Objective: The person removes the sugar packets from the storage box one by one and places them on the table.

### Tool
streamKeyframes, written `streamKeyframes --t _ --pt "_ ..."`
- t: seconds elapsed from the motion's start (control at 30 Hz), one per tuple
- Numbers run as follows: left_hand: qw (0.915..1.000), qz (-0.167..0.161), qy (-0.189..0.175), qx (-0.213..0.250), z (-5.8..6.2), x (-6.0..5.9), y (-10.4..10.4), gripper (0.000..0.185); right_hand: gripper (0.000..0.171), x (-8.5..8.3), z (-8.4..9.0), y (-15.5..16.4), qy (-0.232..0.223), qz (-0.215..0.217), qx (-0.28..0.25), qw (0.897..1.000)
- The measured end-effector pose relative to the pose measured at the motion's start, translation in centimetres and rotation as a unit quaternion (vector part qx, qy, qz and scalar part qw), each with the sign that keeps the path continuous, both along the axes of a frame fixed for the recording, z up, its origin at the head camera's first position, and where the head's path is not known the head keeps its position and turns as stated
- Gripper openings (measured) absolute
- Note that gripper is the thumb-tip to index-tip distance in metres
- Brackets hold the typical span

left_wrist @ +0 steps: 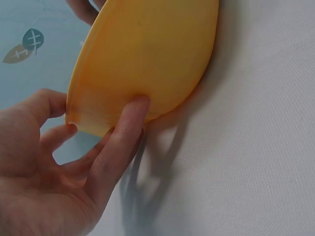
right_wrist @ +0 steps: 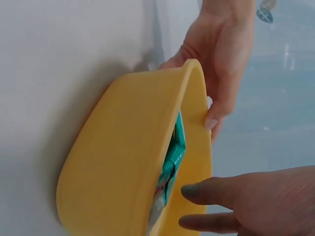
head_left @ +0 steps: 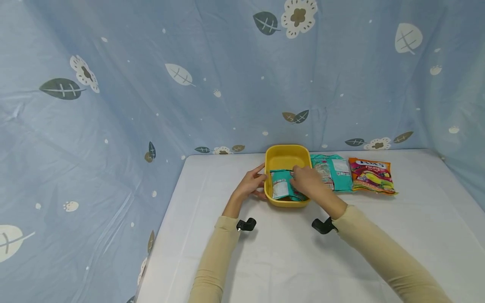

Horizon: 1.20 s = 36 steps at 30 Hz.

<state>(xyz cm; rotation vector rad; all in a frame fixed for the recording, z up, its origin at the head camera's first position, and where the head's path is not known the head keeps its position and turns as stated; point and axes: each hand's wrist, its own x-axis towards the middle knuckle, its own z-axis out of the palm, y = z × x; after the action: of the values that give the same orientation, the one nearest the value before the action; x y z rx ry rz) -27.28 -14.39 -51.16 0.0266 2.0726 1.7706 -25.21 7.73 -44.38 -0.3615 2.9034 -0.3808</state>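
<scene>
your left hand rests against the left side of the yellow tub, which stands on the white table near its far edge. in the left wrist view your fingers lie almost straight along the outer wall of the tub, with the thumb near its rim; the hand is flat on it and does not curl around it.

your right hand is over the near part of the tub, on a teal packet that lies inside it. from the head view i cannot tell if the fingers pinch the packet or only touch it. in the right wrist view the fingers look relaxed and a little apart, just beside the packet.

just to the right of the tub lies a second teal packet, and next to it an orange fruit candy bag. a blue cloth with leaves hangs behind the table.
</scene>
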Motion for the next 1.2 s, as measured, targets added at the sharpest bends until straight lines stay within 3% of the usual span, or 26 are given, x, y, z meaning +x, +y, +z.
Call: streamKeyframes --t 0.4,0.83,1.2 --pt "1.0000 0.000 -0.002 0.000 0.2 -0.1 -0.1 0.060 0.035 0.0 -1.0 -0.6 -0.035 0.011 0.012 0.999" --pt "1.0000 -0.002 0.001 0.002 -0.1 -0.1 -0.1 0.060 0.038 -0.6 -2.1 -1.1 -0.053 -0.039 -0.019 0.998" --pt "0.9999 -0.009 -0.007 0.011 0.1 -0.1 -0.2 0.062 0.032 -0.6 -2.7 -1.3 -0.023 -0.042 -0.002 0.999"
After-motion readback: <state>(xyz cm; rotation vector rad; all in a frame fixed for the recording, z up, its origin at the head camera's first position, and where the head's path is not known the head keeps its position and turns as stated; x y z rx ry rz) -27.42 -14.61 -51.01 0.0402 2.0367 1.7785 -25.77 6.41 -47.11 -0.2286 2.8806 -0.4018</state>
